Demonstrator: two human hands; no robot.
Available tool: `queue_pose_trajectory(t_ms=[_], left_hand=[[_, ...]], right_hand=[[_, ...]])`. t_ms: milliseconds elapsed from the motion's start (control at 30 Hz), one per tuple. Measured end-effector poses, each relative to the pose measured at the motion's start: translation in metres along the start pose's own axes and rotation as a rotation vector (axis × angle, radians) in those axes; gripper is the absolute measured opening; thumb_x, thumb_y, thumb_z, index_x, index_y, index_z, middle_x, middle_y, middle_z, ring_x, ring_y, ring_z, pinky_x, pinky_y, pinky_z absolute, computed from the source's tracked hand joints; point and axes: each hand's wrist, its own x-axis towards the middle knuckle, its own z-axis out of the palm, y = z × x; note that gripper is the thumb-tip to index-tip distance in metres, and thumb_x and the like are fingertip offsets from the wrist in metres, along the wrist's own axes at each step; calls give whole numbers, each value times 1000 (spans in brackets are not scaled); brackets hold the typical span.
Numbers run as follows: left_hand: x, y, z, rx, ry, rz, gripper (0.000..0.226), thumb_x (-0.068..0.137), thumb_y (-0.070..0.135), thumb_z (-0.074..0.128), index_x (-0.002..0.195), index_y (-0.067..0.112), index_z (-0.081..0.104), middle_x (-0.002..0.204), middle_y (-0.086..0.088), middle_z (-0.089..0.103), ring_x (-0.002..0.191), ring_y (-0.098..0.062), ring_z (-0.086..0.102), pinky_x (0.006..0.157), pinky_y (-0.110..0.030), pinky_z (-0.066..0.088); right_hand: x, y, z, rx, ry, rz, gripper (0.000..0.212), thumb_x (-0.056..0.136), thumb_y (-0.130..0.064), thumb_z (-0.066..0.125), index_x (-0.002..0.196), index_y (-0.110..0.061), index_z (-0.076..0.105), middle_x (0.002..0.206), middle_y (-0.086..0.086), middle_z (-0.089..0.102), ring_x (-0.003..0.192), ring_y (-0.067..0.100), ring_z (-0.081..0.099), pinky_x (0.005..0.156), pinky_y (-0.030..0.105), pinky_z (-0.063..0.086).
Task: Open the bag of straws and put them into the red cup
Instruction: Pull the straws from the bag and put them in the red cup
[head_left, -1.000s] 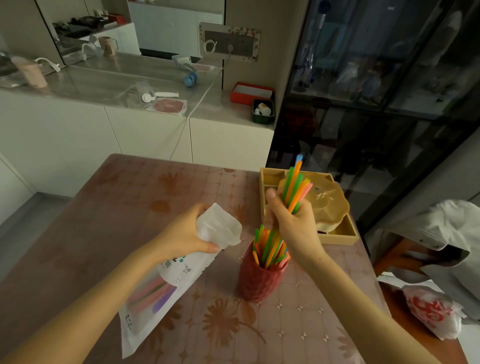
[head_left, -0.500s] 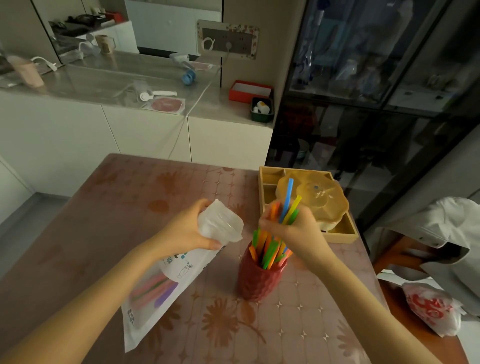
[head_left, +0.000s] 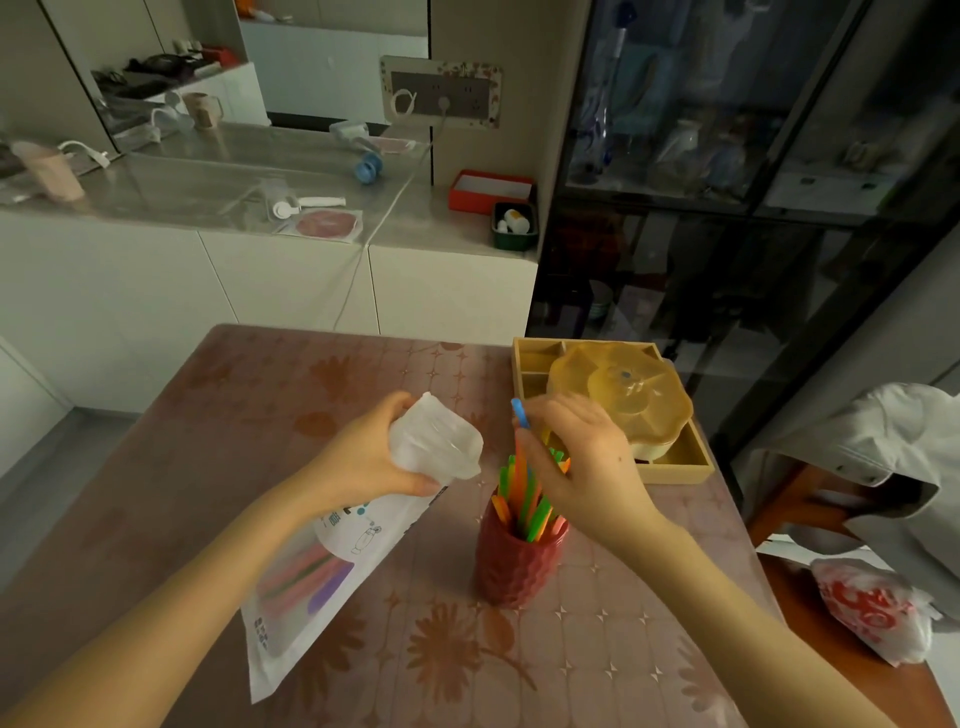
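Straws (head_left: 524, 501) stand bunched in the red cup (head_left: 519, 564), and from the head view they look feather-light, thin and fairly stiff, smooth enough to slide past each other, so a loose pinch near their upper ends seems the best hold while the lower ends drop into the cup. The right hand (head_left: 582, 462) hovers right over the cup with its fingers curled down around the tops of the straws; a blue straw (head_left: 519, 413) pokes up at the fingertips, though whether the fingers grip it or only touch it I cannot tell. The left hand (head_left: 363, 457) is closed around the crumpled open top of the bag (head_left: 332, 561), holding it up at a slant while the lower end rests on the tabletop (head_left: 291, 395); a few pink, green and purple straws show through its clear window, so the job looks partly done. The bag is soft, thin and crinkly, and will likely flop unless held near its mouth. The cup looks narrow and tall, so a push on the straws could tip it. Just behind the right hand sits a wooden tray (head_left: 675, 462) with a yellow lidded dish (head_left: 621, 397), near enough to catch a knuckle. A plastic bag with red print (head_left: 878, 608) and a grey garment (head_left: 893, 467) lie off to the right, well apart from the work.
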Motion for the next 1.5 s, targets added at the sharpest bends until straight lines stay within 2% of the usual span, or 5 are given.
queue_pose_trajectory(t_ms=[500, 700, 1067, 1200, 1500], left_hand=[[-5, 10, -4, 7, 25, 71, 69, 59, 19, 85, 113, 30, 43, 100, 20, 56, 91, 0, 55, 72, -21, 46], [-14, 39, -13, 343, 181, 375, 80, 58, 24, 86, 126, 20, 43, 108, 5, 63, 93, -18, 60, 74, -27, 41], [8, 154, -32, 1500, -82, 871, 70, 71, 5, 63, 131, 19, 30, 117, 1, 53, 104, -23, 43, 88, -36, 24], [18, 167, -34, 1615, -213, 743, 69, 72, 13, 68, 130, 21, 31, 117, 0, 54, 105, -23, 43, 93, -39, 28], [26, 170, -57, 1563, -235, 573, 63, 71, 15, 66, 125, 25, 35, 108, 7, 61, 97, -21, 51, 84, -38, 29]], right_hand=[[-25, 18, 20, -221, -417, -34, 73, 93, -53, -2, 142, -17, 39, 151, 2, 37, 144, 16, 20, 119, 44, 2], [-9, -12, -8, 690, 178, 555, 34, 101, -32, 35, 120, -22, 61, 120, -9, 65, 114, 3, 57, 99, 27, 45], [50, -53, -7, 1955, 166, 1072, 28, 97, 9, 32, 114, 0, 54, 82, 2, 54, 51, -6, 61, 49, 11, 50], [48, -45, -2, 2294, 44, 1173, 36, 88, -13, 46, 121, -4, 57, 122, 14, 60, 109, 21, 59, 91, 34, 50], [36, -31, 8, 2189, 141, 1283, 45, 99, -36, 35, 115, -3, 60, 115, 29, 63, 107, 44, 59, 72, 59, 52]])
